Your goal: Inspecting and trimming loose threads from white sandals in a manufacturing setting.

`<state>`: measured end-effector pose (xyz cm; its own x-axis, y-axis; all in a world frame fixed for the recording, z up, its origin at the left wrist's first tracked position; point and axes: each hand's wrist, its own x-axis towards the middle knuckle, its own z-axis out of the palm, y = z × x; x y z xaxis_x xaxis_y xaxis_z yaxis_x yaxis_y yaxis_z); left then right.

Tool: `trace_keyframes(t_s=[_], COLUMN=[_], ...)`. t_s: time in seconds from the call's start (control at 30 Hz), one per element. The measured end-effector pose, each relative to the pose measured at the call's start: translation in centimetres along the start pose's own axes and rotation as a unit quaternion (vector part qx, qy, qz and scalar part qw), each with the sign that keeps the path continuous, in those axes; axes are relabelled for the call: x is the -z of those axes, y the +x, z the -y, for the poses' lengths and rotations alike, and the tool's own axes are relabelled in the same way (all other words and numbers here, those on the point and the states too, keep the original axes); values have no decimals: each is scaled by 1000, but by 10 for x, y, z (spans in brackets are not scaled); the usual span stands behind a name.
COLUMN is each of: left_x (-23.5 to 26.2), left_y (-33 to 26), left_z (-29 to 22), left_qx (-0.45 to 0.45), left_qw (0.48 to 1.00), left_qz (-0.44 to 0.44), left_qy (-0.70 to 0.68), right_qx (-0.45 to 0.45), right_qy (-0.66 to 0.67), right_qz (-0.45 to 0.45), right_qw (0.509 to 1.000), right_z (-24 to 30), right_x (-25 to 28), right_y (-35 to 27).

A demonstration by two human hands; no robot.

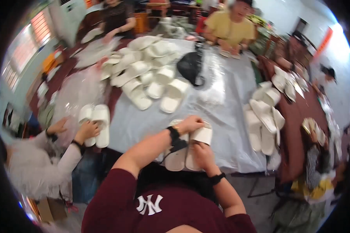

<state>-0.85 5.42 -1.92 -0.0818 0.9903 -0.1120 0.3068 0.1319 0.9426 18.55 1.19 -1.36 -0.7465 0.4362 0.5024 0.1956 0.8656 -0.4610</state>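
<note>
A pair of white slide slippers lies side by side at the near edge of the table, directly in front of me. Over the toe end of the right slipper [203, 136] bends my left hand [190, 124], its fingers curled together; whatever they pinch is too small or hidden. My right hand [203, 156] is closed at the foot opening of that same slipper, fingertips tucked under its strap. The left slipper [176, 160] is partly covered by my left forearm. A small dark thing [179, 146], blurred, shows beneath that forearm.
A heap of white slippers [144, 73] fills the table's far left, beside a black bag [190, 68] and clear plastic wrapping [213, 83]. More slippers [265, 116] are stacked at right. At left, a co-worker's hand [87, 131] holds a slipper pair [101, 116]. Other people work around.
</note>
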Motion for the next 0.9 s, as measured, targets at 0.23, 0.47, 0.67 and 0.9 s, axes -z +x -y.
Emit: trace_keyframes(t_s=[0.23, 0.47, 0.67, 0.9], left_x=[-6, -4, -18, 12], left_y=[9, -36, -30, -81], left_z=[3, -9, -20, 2], left_qx=[-124, -182, -200, -139], left_qw=[972, 956, 955, 934], left_qz=[-189, -229, -199, -79], left_qy=[57, 20, -93, -318], right_qx=[18, -113, -84, -174], right_qy=[22, 138, 337, 269], right_qz=[-103, -104, -35, -30], right_qw=[994, 978, 937, 947], right_z=[-13, -47, -83, -16], right_x=[1, 4, -11, -29], right_y=[-16, 31, 49, 73])
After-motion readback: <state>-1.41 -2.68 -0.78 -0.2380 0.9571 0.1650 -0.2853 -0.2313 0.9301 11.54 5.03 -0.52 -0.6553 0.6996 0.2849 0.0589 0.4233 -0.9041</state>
